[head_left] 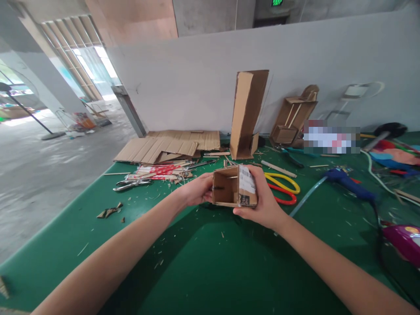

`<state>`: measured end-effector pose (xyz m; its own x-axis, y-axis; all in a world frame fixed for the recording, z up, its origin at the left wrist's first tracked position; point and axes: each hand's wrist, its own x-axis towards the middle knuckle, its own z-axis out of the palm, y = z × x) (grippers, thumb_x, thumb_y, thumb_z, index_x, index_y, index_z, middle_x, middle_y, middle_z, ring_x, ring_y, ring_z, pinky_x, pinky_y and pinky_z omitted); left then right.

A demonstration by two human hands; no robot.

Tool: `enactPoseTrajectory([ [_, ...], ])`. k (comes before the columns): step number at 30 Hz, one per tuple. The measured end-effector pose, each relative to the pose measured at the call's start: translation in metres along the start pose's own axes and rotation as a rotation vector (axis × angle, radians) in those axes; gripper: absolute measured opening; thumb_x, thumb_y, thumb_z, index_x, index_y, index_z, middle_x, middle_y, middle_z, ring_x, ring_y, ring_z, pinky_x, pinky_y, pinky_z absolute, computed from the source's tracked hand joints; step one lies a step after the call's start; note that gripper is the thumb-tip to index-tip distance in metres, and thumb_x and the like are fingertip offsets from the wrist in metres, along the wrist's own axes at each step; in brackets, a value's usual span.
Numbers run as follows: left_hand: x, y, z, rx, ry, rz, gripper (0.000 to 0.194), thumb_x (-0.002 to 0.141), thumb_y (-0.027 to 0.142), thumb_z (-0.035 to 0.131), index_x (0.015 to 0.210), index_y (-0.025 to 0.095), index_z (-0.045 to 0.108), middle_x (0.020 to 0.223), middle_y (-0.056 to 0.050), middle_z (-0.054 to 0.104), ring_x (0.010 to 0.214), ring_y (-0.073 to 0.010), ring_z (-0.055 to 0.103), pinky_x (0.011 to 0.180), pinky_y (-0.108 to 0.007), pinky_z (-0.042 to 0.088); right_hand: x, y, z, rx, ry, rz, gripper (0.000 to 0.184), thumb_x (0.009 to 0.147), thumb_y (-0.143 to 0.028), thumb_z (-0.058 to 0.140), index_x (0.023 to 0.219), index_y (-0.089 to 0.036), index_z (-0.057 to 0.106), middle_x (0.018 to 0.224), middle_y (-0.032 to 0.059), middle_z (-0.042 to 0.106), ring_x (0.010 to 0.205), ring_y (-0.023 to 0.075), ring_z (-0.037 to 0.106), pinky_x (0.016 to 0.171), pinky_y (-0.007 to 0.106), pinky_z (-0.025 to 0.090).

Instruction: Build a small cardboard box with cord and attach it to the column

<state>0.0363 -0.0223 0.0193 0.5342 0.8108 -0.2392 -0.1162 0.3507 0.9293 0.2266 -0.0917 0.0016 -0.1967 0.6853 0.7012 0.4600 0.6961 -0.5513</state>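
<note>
A small open cardboard box with a white shipping label on its right side is held just above the green table. My right hand wraps around the labelled side, fingers closed on it. My left hand pinches the box's left edge, where a thin dark stick pokes through the wall. The box's open face points towards me and to the left.
Behind the box lie yellow and red scissors, a tall cardboard tube, flat cardboard sheets, a cardboard frame, pliers and red-white chopstick packets. A blue glue gun and a purple object sit at right.
</note>
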Motion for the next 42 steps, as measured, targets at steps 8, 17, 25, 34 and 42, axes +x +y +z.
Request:
enactPoseTrajectory([
  [8,0.006,-0.005,0.003,0.019,-0.145,-0.150,0.014,0.071,0.021,0.072,0.080,0.015,0.062,0.060,0.001,0.058,0.049,-0.0076,0.052,0.043,-0.015,0.039,0.003,-0.006,-0.006,-0.169,-0.185,0.005,0.091,0.066,-0.055,0.076,0.140,-0.031,0.028,0.132,0.0110,0.038,0.124,0.0307,0.042,0.102,0.051,0.043],
  [17,0.008,0.011,0.011,0.052,0.261,0.284,0.041,0.088,0.051,0.051,0.116,0.023,0.059,0.114,-0.009,0.059,0.099,-0.0217,0.059,0.066,-0.026,0.050,0.017,-0.008,-0.018,-0.310,-0.205,0.146,0.086,0.069,-0.062,0.070,0.140,-0.025,0.037,0.132,0.0132,0.043,0.119,0.0315,0.050,0.096,0.049,0.049],
  [25,-0.003,-0.012,0.052,0.043,0.278,0.257,0.015,0.081,0.024,0.051,0.094,0.023,0.057,0.084,0.001,0.062,0.079,-0.0153,0.058,0.072,-0.024,0.044,0.011,0.008,0.002,-0.221,-0.049,0.157,0.056,0.071,-0.054,0.071,0.111,-0.025,0.045,0.124,0.0126,0.053,0.115,0.0320,0.052,0.091,0.052,0.047],
  [34,0.005,-0.011,0.055,-0.252,0.202,0.159,0.013,0.076,0.030,0.058,0.080,0.021,0.049,0.070,0.003,0.054,0.066,-0.0134,0.056,0.063,-0.023,0.044,0.006,0.019,0.014,-0.189,0.036,-0.019,0.050,0.073,-0.041,0.070,0.114,-0.027,0.045,0.117,0.0098,0.048,0.114,0.0296,0.049,0.095,0.052,0.045],
  [42,0.000,-0.011,0.056,-0.178,0.245,0.206,0.013,0.073,0.027,0.063,0.077,0.020,0.052,0.066,0.004,0.054,0.065,-0.0128,0.056,0.060,-0.022,0.043,0.004,0.020,0.015,-0.198,0.048,-0.040,0.051,0.071,-0.040,0.072,0.114,-0.026,0.047,0.117,0.0101,0.050,0.114,0.0298,0.050,0.095,0.052,0.046],
])
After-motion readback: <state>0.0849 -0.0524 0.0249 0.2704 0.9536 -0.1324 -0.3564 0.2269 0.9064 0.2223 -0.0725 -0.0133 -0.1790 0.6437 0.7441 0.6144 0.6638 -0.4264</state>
